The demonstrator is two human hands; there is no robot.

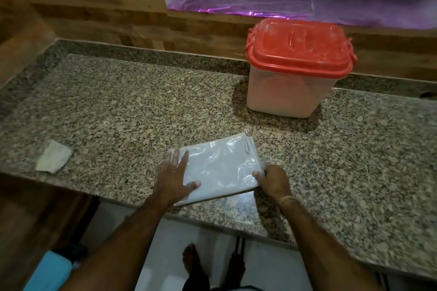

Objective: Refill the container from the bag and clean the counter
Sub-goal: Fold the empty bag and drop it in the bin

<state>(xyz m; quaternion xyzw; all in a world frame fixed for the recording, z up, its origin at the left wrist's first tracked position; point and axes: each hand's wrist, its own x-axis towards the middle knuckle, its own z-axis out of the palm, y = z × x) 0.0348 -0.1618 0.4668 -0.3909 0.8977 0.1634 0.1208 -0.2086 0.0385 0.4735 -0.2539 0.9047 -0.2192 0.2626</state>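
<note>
A flattened, folded white plastic bag (220,170) lies on the speckled granite counter (132,111), close to the front edge and turned slightly askew. The left hand (172,177) rests palm-down on the bag's left portion, fingers spread and extended, thumb lying across the plastic; it presses flat rather than grasping. The right hand (272,180) sits at the bag's right corner with fingers curled, pinching the folded edge between fingertips and thumb. A thin band circles the right wrist.

The container (290,92), a translucent pale tub, stands upright toward the back of the counter, well apart from the bag and to its right rear. Its red lid (298,47) is seated on top, and the handle hinges show at either side. Contents cannot be judged through the wall (the lighting is dim).

A small crumpled cloth (54,157) lies on the counter near the left front edge, well apart from both hands.
</note>
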